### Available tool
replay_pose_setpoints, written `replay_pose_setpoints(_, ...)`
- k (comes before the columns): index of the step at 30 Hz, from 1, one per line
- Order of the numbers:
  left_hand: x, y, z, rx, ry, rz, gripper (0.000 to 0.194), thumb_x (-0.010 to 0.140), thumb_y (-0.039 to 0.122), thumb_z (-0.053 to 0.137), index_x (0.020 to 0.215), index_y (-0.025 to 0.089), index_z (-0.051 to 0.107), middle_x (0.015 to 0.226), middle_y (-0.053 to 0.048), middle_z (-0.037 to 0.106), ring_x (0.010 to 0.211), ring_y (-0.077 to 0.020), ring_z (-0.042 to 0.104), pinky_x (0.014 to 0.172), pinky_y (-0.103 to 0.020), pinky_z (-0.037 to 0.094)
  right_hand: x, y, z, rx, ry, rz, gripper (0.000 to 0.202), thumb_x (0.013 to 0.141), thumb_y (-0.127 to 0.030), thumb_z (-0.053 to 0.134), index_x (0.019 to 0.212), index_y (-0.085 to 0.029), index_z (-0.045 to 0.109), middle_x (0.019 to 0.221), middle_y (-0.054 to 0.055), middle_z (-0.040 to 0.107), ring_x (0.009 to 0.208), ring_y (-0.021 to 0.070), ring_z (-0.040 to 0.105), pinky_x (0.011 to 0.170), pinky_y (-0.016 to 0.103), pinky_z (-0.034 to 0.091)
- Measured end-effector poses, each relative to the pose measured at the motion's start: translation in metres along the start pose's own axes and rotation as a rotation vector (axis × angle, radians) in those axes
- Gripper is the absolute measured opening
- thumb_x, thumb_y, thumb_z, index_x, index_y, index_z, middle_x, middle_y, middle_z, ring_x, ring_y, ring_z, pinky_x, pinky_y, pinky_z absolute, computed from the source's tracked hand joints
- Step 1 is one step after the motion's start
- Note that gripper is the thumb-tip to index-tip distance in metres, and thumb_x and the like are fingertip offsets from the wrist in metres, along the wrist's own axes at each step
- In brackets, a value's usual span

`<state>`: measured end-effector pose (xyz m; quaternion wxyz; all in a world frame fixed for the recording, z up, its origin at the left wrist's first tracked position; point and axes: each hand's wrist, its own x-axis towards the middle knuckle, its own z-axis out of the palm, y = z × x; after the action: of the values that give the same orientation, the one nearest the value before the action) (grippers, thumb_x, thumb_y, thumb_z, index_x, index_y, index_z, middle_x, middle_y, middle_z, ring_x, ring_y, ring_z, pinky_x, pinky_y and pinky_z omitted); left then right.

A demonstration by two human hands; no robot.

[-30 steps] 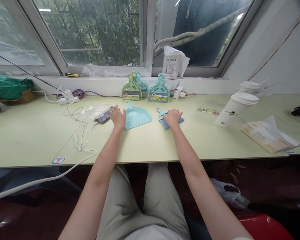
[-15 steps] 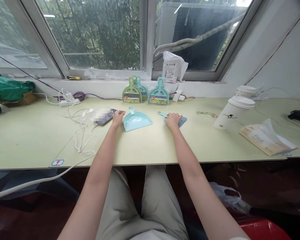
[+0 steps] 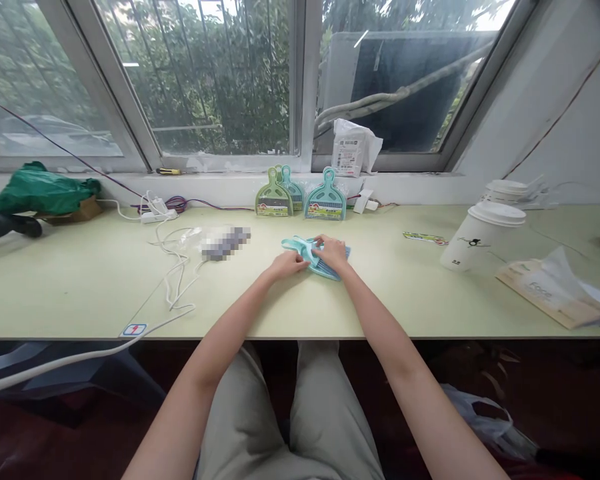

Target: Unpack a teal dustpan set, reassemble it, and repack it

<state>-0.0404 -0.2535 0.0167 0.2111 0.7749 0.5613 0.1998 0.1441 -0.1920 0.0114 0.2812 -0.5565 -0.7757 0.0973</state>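
My right hand (image 3: pixel 331 253) is closed on a small light-blue hand brush (image 3: pixel 307 249), whose blue-grey bristles show past the fingers. The brush lies over a light-blue dustpan (image 3: pixel 324 270), the two overlapping on the table. My left hand (image 3: pixel 287 265) pinches the near side of the dustpan. Both handles point to the left. My fingers hide much of the brush and pan, so I cannot tell whether they are clipped together.
Wrapped dustpan sets (image 3: pixel 326 200) stand against the back wall. To the left lie a blurred-out dark object (image 3: pixel 226 244) and white cables (image 3: pixel 173 283). A colourful card (image 3: pixel 425 239), a white paper cup (image 3: pixel 483 237) and a tissue pack (image 3: pixel 555 290) are at right.
The dustpan has moved right and turned, and the brush has come left onto it. My left hand has moved right to the pan. The whole view has shifted slightly.
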Motion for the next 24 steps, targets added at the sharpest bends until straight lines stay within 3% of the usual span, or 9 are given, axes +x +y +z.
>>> replay_pose_setpoints(2,-0.001,0.007,-0.001,0.002,0.031,0.103,0.036,0.087,0.048,0.052,0.069,0.019,0.065,0.069,-0.003,0.065,0.063,-0.0162,0.056,0.061,-0.028,0.04,-0.001,-0.003,0.004,0.043,-0.045,-0.083,0.032,0.081,-0.03,0.064,0.112,-0.028,0.062,0.102,0.0,0.073,0.107,0.0234,0.06,0.092,0.037,0.033)
replay_pose_setpoints(4,-0.004,0.002,-0.01,0.082,0.176,0.192,0.026,0.084,0.043,0.06,0.089,0.019,0.067,0.09,-0.005,0.068,0.081,-0.0193,0.06,0.071,-0.029,0.043,-0.001,-0.003,0.004,0.086,-0.079,-0.121,0.036,0.079,-0.03,0.066,0.115,-0.029,0.062,0.101,-0.002,0.073,0.104,0.0218,0.06,0.093,0.036,0.033)
replay_pose_setpoints(6,-0.007,-0.01,-0.021,0.267,0.333,0.241,0.034,0.077,0.036,0.071,0.108,0.021,0.065,0.111,-0.009,0.064,0.102,-0.025,0.057,0.084,-0.034,0.043,-0.002,-0.003,0.003,0.122,-0.114,-0.143,0.038,0.078,-0.03,0.069,0.116,-0.03,0.062,0.099,-0.004,0.074,0.096,0.0194,0.062,0.092,0.036,0.033)
replay_pose_setpoints(8,-0.01,-0.021,-0.029,0.449,0.394,0.274,0.045,0.074,0.027,0.076,0.117,0.022,0.062,0.124,-0.011,0.058,0.116,-0.0294,0.05,0.093,-0.039,0.04,-0.002,-0.005,0.001,0.139,-0.134,-0.161,0.038,0.077,-0.031,0.071,0.114,-0.031,0.064,0.097,-0.005,0.074,0.09,0.0176,0.063,0.092,0.035,0.034)
replay_pose_setpoints(11,-0.011,-0.029,-0.027,0.609,0.358,0.367,0.036,0.083,0.016,0.064,0.118,0.021,0.061,0.129,-0.012,0.056,0.119,-0.0287,0.048,0.095,-0.04,0.038,-0.004,-0.01,-0.002,0.129,-0.141,-0.18,0.033,0.078,-0.031,0.071,0.111,-0.03,0.067,0.093,-0.005,0.075,0.091,0.018,0.063,0.091,0.034,0.035)
replay_pose_setpoints(15,-0.007,-0.024,-0.016,0.734,0.193,0.476,0.031,0.091,0.005,0.043,0.112,0.014,0.064,0.11,-0.014,0.064,0.103,-0.0242,0.055,0.083,-0.035,0.042,-0.005,-0.011,-0.006,0.133,-0.178,-0.185,0.032,0.079,-0.035,0.073,0.11,-0.03,0.068,0.09,-0.005,0.076,0.092,0.0175,0.064,0.09,0.032,0.038)
replay_pose_setpoints(19,-0.005,-0.018,-0.011,0.81,0.143,0.406,0.029,0.09,0.002,0.041,0.104,0.012,0.065,0.1,-0.014,0.066,0.093,-0.0232,0.057,0.07,-0.031,0.041,0.0,-0.005,-0.007,0.171,-0.219,-0.206,0.043,0.077,-0.035,0.076,0.118,-0.029,0.065,0.092,-0.003,0.076,0.092,0.0177,0.065,0.09,0.032,0.041)
replay_pose_setpoints(24,-0.006,-0.011,-0.007,0.793,0.113,0.337,0.027,0.088,0.0,0.042,0.098,0.012,0.064,0.096,-0.014,0.066,0.09,-0.0235,0.06,0.069,-0.031,0.043,0.003,-0.004,-0.002,0.155,-0.26,-0.22,0.06,0.074,-0.028,0.076,0.13,-0.026,0.052,0.096,-0.002,0.075,0.099,0.0189,0.065,0.091,0.032,0.042)
